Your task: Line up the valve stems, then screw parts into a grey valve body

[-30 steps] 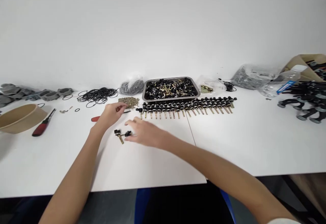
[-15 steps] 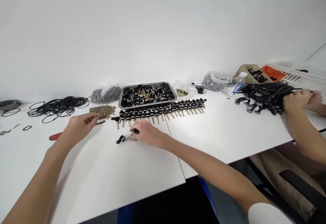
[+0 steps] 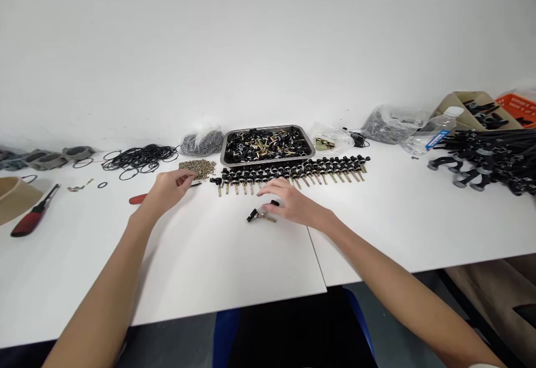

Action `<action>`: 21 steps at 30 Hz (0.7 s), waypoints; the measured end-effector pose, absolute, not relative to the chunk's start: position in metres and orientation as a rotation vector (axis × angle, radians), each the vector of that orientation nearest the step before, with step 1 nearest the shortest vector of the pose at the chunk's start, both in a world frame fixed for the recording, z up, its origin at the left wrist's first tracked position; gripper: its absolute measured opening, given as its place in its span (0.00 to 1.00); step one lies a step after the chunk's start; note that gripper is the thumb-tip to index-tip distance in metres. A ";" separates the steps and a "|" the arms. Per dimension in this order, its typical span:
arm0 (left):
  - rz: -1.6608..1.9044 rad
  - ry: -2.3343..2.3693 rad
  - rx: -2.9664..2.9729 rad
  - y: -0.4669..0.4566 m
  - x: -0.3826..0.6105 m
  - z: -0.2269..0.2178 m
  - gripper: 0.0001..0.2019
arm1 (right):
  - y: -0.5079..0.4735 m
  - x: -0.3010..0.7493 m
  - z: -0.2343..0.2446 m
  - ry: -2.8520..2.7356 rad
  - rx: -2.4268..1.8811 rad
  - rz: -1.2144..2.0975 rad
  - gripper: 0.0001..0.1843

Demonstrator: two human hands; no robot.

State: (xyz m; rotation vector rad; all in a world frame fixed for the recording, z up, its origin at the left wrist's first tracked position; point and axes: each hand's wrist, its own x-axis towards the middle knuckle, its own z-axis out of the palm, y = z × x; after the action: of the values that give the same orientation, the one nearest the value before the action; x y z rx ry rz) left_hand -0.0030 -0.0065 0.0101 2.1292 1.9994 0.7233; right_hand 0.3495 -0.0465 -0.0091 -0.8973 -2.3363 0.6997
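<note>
My right hand [image 3: 290, 201] rests on the white table [image 3: 209, 267], fingers curled over two small black-and-brass parts [image 3: 260, 215] lying just in front of it; one black piece sits at its fingertips. My left hand [image 3: 171, 186] reaches toward a heap of small brass nuts [image 3: 198, 167], fingertips pinched together near its edge. Behind both hands runs a long row of assembled black-and-brass pins [image 3: 288, 173]. A metal tray [image 3: 228, 148] full of the same loose parts stands behind the row.
Black rubber rings [image 3: 138, 158] lie at the left, with a red-handled tool [image 3: 31, 218], a brown bowl [image 3: 12, 197] and grey castings [image 3: 50, 157]. Plastic bags [image 3: 393, 124], a water bottle [image 3: 427, 139], black clamps [image 3: 489, 158] and a cardboard box [image 3: 469, 103] crowd the right.
My right hand slid the two loose parts to the right along the table. The left hand stayed by the brass nuts. The view swung back left, and another person's hands left the picture.
</note>
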 end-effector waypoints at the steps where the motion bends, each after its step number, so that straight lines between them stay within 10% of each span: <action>1: 0.723 1.999 2.133 -0.007 -0.002 0.011 0.20 | -0.047 0.346 -0.010 -2.370 -0.820 0.659 0.15; 13: 0.660 2.035 2.105 -0.007 -0.008 0.013 0.21 | -0.048 0.344 0.003 -2.360 -0.603 0.511 0.09; 21: 0.677 2.061 2.080 -0.001 -0.011 0.009 0.23 | 0.006 0.512 0.024 -1.728 -1.177 0.372 0.16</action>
State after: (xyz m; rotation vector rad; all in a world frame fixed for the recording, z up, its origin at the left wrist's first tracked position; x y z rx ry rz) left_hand -0.0109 -0.0011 0.0095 2.0799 2.0614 0.6766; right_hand 0.5123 0.0058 0.0236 -1.1773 -1.7283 0.3724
